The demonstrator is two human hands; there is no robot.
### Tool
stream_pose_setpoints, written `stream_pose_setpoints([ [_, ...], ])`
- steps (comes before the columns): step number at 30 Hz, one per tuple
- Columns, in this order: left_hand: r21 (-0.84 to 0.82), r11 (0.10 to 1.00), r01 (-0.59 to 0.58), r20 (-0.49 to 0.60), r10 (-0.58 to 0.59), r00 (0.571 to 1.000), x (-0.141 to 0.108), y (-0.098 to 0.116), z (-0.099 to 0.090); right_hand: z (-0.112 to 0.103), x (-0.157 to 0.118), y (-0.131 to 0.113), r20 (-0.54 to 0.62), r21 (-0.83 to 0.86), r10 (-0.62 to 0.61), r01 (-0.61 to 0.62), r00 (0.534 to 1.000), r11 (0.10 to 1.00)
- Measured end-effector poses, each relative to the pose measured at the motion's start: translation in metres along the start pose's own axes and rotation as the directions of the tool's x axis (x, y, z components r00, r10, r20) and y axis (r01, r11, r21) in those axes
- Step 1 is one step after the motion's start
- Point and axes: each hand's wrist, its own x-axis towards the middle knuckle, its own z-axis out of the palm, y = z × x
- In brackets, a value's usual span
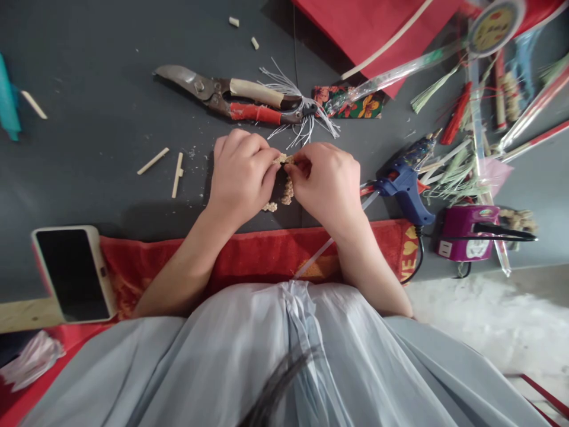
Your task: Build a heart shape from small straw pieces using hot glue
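Between my fingertips is a beige braided cord, bent round so that one end hangs down beside my right hand. My left hand pinches its upper part from the left, thumb and forefinger closed. My right hand pinches the same cord from the right, the two hands almost touching. A small dark bit shows between the fingertips; I cannot make out what it is. Another short beige braided end peeks out below my left hand. Just beyond my hands lie pruning shears with white and red handles, beside a bundle of white strings.
Right of my hands lie a blue glue gun and a purple power socket block. Tassels, sticks and a tape roll crowd the far right. A phone and a red towel line the near edge. Short sticks lie left.
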Motion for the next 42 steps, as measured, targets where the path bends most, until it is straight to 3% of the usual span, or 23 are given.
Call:
stream_pose_setpoints([
  [5, -0.02, 0.999, 0.031, 0.046, -0.03, 0.998, 0.001, 0.001, -0.001, 0.0, 0.001, 0.004, -0.002, -0.013, -0.041, 0.041, 0.999, 0.999],
  [26, -0.014, 1.0, 0.01, -0.037, -0.01, 0.999, -0.001, -0.005, 0.009, 0.002, 0.002, 0.009, -0.044, -0.032, -0.107, 0.106, 0.993, 0.994],
  [36, -0.063, 0.998, 0.02, 0.006, -0.02, 1.0, 0.0, -0.007, 0.01, -0.002, 0.004, 0.009, 0.02, -0.039, -0.091, 0.091, 0.996, 0.995],
  [42, -0.066, 0.998, 0.023, 0.029, -0.021, 0.999, 0.001, -0.009, 0.008, 0.0, 0.005, 0.014, -0.013, -0.045, -0.165, 0.164, 0.986, 0.985],
])
